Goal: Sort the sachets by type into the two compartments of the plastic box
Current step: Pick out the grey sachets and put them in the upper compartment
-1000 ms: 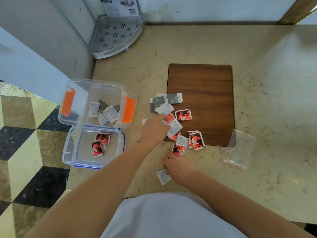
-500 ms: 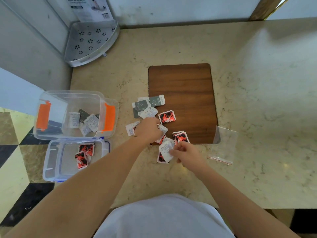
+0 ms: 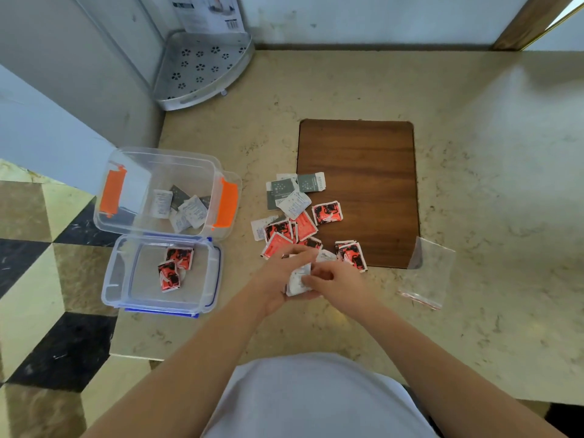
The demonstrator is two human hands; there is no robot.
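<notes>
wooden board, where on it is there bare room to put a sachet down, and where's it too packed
The wooden board is bare across its far half and along its right edge, toward the empty plastic bag. Its near-left corner is crowded: the loose sachet pile spills over that edge, and the left hand and right hand hold white sachets just in front of it.

The person wears a plain white top (image 3: 316, 403), with both forearms bare down to the hands.
</notes>
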